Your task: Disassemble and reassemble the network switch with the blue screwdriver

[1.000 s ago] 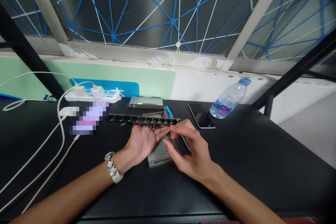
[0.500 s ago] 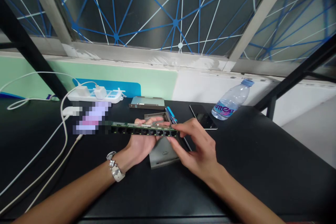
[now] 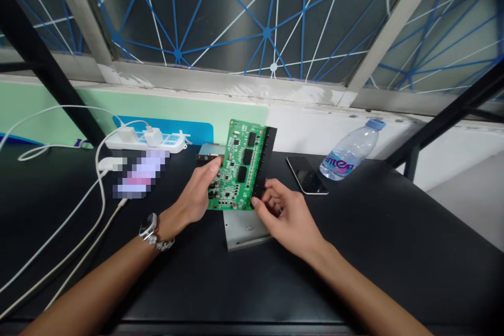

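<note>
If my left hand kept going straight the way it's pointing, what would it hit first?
The green circuit board: your left hand grips its left edge. Past it, maybe the grey metal cover; depth unclear.

circuit board (image 3: pixel 238 165) | we see a green printed board, its face with black chips and small parts turned to us | black ports (image 3: pixel 263 165) run in a row down its right edge | stands on end, leaning slightly right, in the air | we pinch its lower end with left hand (image 3: pixel 197 197) and right hand (image 3: pixel 285 215)
</note>
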A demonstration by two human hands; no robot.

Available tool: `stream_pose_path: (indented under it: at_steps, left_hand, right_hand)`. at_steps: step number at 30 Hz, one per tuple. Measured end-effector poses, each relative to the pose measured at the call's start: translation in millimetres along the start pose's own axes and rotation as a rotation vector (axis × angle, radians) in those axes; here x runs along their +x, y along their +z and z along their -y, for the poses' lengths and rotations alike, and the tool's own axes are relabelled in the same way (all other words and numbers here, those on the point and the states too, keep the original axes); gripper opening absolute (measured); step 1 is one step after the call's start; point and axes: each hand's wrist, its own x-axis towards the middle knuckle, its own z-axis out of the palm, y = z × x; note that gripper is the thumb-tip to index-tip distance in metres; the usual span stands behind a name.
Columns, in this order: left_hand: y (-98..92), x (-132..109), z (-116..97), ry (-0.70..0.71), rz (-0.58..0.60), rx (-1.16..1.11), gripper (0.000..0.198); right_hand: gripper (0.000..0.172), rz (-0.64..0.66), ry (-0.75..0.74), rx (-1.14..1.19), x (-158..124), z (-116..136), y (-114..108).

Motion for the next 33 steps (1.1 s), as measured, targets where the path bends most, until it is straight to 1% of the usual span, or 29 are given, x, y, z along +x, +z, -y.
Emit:
stream_pose_path:
  at_steps: [2,6,9,11,12,14,17,19,21,23,25,27,29,31,33]
  left_hand:
    - [1.0,-2,-7,0.044,0.108,-0.006,0.045]
    - [5.0,-10,-20,0.004,0.301,-0.098,0.044]
    - [6.7,-14,-26,0.005,0.439,-0.095,0.054]
    - [8.5,-17,-28,-0.001,0.478,-0.090,0.064]
    - [10.1,-17,-29,-0.005,0.476,-0.080,0.068]
    - [15.1,-19,-29,0.001,0.435,-0.031,0.076]
    - [25.8,-22,-29,-0.001,0.303,0.087,0.084]
    - [32.5,-25,-30,-0.029,0.211,0.165,0.084]
    - [37.1,-26,-30,-0.058,0.160,0.214,0.082]
    - [39.3,-27,-29,-0.066,0.136,0.231,0.081]
    - [39.8,-27,-27,-0.063,0.127,0.234,0.081]
    - [39.6,-26,-26,-0.061,0.123,0.222,0.080]
    - [39.6,-26,-25,-0.067,0.125,0.192,0.077]
    - [39.9,-27,-26,-0.072,0.131,0.136,0.071]
    - [40.0,-27,-29,-0.087,0.152,0.049,0.064]
  right_hand:
    - [0.018,0.006,0.057,0.022,1,-3,1]
    - [0.019,0.093,0.117,0.088,3,-6,0]
    - [0.018,0.127,0.107,0.098,3,-3,-1]
    - [0.016,0.142,0.084,0.088,4,0,-3]
    - [0.016,0.154,0.069,0.089,4,2,-3]
    - [0.016,0.192,0.045,0.117,3,5,-4]
    - [0.019,0.246,0.010,0.191,0,5,-2]
    - [0.024,0.262,-0.028,0.263,-3,3,1]
    - [0.030,0.277,-0.058,0.374,-5,0,4]
    - [0.028,0.305,-0.072,0.480,-6,-2,7]
    - [0.024,0.321,-0.079,0.521,-7,-4,8]
    - [0.024,0.309,-0.068,0.508,-6,-5,8]
    - [0.022,0.301,-0.028,0.489,-6,-5,7]
    - [0.019,0.298,0.008,0.475,-6,-3,6]
    - [0.018,0.263,0.039,0.448,-4,0,6]
